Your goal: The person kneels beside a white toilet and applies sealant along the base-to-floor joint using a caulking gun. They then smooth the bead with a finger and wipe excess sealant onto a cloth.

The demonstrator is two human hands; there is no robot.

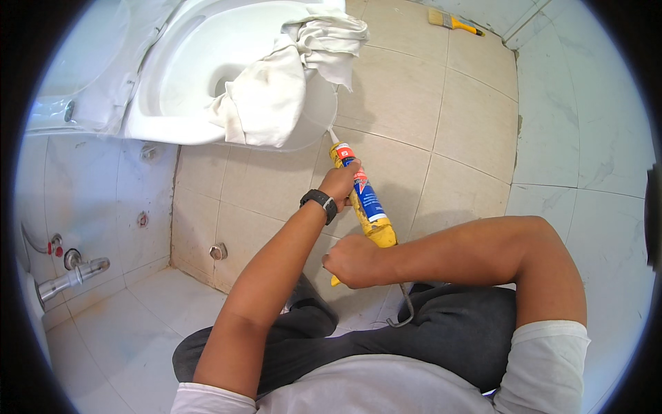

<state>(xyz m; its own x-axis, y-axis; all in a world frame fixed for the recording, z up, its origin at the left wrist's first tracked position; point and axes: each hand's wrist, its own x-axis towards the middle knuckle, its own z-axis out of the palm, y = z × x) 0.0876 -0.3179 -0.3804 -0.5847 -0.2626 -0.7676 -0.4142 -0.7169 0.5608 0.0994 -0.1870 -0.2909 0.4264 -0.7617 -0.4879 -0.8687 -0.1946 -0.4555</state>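
A yellow caulking gun (381,232) loaded with a blue, white and red sealant cartridge (369,196) points away from me. Its pale nozzle (334,135) is at the lower edge of the white toilet (165,129), by the floor; whether it touches cannot be made out. My left hand (340,183), with a dark watch on the wrist, is wrapped round the front of the gun. At the rear, my right hand (355,261) is closed round the handle, hiding most of it. The bent metal rod (409,308) sticks out behind toward my knees.
A crumpled white cloth (269,93) drapes over the toilet rim. Far right, a yellow-handled paintbrush (455,22) lies on the beige tiles near the wall. At left are a chrome pipe (76,276) and a capped floor fitting (218,251). A tiled wall (576,145) stands close on my right.
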